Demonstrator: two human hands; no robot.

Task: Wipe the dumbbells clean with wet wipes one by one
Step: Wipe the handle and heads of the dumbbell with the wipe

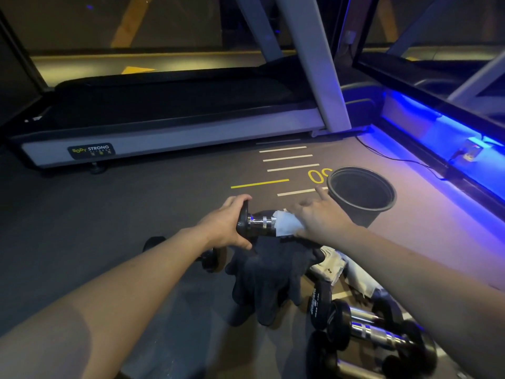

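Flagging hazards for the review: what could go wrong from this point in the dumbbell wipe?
1. The left hand holds the dumbbell only by one end plate, above the floor; it might slip and drop onto the dark cloth or the floor.
2. The right hand presses the wet wipe over just one end, so the plate under the left hand could go unwiped.
3. Other dumbbells lie loose nearby and may roll if bumped.

Dumbbell: glossy chrome handle, matt blk ends; wipe cloth-like.
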